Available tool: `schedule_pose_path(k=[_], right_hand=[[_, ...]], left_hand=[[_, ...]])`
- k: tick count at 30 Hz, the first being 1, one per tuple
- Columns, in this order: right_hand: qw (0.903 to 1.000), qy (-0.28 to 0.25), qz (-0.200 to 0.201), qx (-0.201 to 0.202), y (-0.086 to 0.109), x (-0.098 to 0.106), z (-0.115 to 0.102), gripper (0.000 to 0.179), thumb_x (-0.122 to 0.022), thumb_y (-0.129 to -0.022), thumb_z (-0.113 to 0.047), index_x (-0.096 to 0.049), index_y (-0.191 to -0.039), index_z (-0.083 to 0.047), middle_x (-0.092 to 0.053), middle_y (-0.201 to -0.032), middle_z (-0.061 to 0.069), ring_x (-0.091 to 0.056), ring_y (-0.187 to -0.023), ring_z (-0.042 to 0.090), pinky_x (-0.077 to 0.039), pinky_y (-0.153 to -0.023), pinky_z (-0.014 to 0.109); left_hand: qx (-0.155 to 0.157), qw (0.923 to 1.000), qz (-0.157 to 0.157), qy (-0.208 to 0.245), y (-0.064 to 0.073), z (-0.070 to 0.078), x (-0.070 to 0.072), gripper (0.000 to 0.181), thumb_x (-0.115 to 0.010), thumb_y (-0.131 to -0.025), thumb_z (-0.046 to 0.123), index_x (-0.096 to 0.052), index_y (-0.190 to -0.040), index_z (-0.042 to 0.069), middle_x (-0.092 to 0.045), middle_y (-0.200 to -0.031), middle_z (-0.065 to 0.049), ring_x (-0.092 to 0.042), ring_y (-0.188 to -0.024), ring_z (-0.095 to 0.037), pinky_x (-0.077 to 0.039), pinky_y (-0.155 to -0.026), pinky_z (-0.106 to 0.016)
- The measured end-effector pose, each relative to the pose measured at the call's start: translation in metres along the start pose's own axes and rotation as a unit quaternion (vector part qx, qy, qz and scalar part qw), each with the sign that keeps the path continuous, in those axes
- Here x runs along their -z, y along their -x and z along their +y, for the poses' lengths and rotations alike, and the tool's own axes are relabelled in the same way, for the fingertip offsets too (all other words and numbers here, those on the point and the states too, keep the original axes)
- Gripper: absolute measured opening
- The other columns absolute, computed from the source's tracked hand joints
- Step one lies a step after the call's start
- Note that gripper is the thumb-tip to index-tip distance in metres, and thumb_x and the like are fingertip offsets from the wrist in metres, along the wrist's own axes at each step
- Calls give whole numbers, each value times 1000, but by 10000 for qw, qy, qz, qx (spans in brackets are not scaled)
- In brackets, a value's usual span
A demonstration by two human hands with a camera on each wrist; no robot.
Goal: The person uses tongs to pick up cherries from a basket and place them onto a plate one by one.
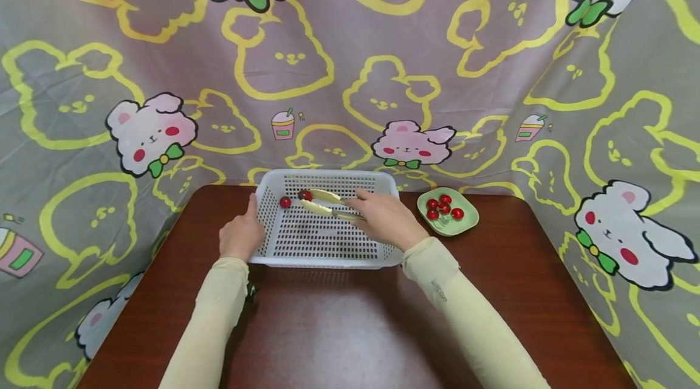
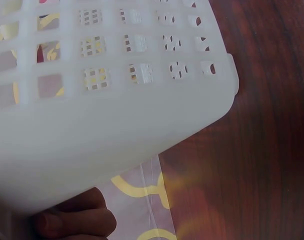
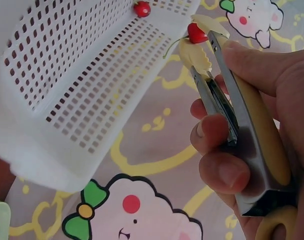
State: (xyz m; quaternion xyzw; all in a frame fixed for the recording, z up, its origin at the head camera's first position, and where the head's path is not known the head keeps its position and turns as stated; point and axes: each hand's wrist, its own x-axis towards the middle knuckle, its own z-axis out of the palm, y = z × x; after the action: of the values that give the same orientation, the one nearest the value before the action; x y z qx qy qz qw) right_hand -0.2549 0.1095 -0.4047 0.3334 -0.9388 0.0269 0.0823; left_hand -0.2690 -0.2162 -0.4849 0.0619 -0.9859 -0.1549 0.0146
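Observation:
My left hand [image 1: 241, 236] grips the left rim of a white perforated plastic basket [image 1: 328, 264]. In the left wrist view, curled fingers [image 2: 82, 217] show beside the basket's wall. My right hand [image 1: 389, 219] holds metal tongs [image 3: 259, 125] with cream-yellow tips and grip. Between the tong tips is a red cherry [image 3: 196, 33] with a green stem, held over the back left of the basket. A second cherry [image 1: 285, 202] lies inside, near the left wall.
To the right of the basket, a light green plate [image 1: 449, 230] carries several cherries [image 1: 457, 213]. Everything stands on a dark red-brown table [image 1: 519, 292]. A patterned cloth [image 1: 328, 42] hangs behind and along both sides.

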Motion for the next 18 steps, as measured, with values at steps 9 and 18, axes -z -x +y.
schedule_pose_path(k=[9, 18], right_hand=[[9992, -141, 349, -95, 18, -3, 11, 43, -78, -94, -31, -71, -134, -19, -57, -96, -3, -51, -60, 12, -45, -61, 31], [9979, -258, 577, -125, 29, -6, 18, 43, -77, -94, -30, -70, -136, -19, -52, -89, -4, -44, -54, 12, -38, -53, 26]], left_hand=[[32, 9999, -87, 52, 0, 2, 0, 78, -45, -101, 17, -5, -167, 10, -55, -63, -14, -46, -53, -25, -38, -55, -42], [42, 10000, -77, 43, -2, -1, -1, 78, -47, -102, 19, -6, -167, 9, -57, -65, -15, -51, -55, -28, -41, -57, -44]])
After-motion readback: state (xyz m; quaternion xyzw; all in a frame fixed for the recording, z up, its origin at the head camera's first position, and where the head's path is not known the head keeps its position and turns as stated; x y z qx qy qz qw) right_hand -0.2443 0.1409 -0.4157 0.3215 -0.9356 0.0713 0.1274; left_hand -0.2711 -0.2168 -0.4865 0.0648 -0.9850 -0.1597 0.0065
